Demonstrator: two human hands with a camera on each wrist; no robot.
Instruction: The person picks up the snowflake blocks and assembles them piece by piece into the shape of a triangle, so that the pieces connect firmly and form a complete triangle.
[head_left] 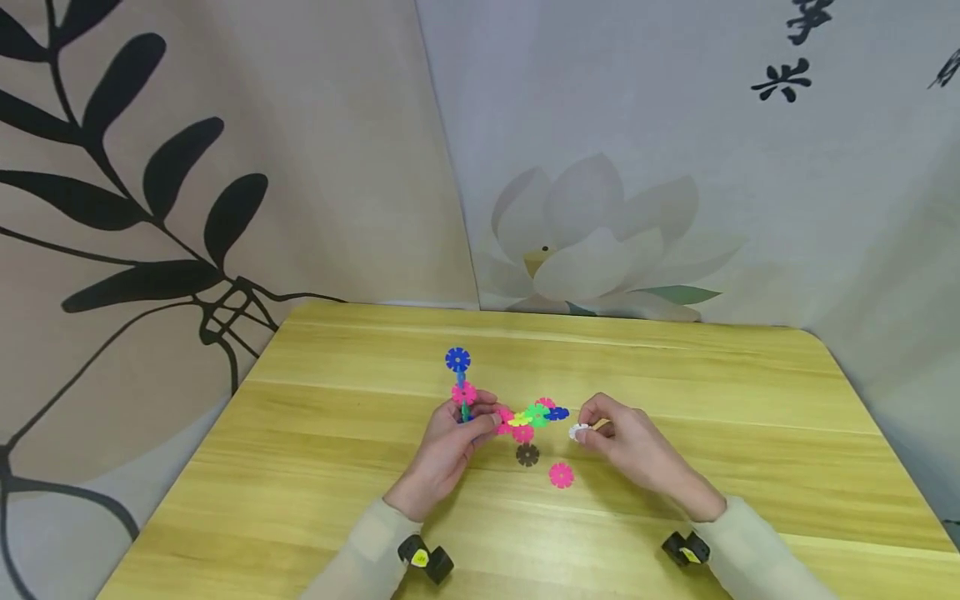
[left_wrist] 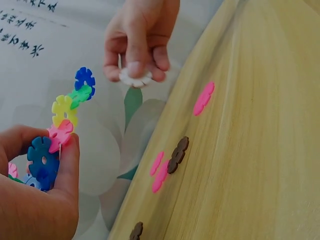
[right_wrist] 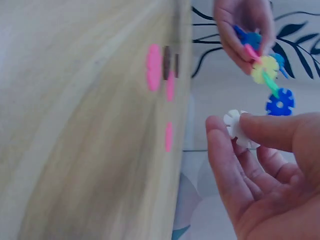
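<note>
My left hand (head_left: 442, 450) holds a chain of notched plastic snowflake discs between thumb and fingers. One branch stands up, with a blue disc (head_left: 457, 360) on top and a pink disc (head_left: 464, 393) beneath. Another branch reaches right through a pink disc (left_wrist: 61, 135), a yellow disc (left_wrist: 64, 109) and a green disc (left_wrist: 80, 96) to a blue end disc (right_wrist: 280, 102). Part of the chain is hidden by the left hand. My right hand (head_left: 637, 446) pinches a white snowflake disc (right_wrist: 239, 129) by its edge, a short way right of the blue end disc.
On the wooden table (head_left: 337, 500) lie loose discs: a pink one (head_left: 561, 475) at the front, a brown one (head_left: 527, 454) and another pink one (head_left: 522, 434) below the chain. A printed cloth backdrop (head_left: 360, 167) stands behind the table's far edge.
</note>
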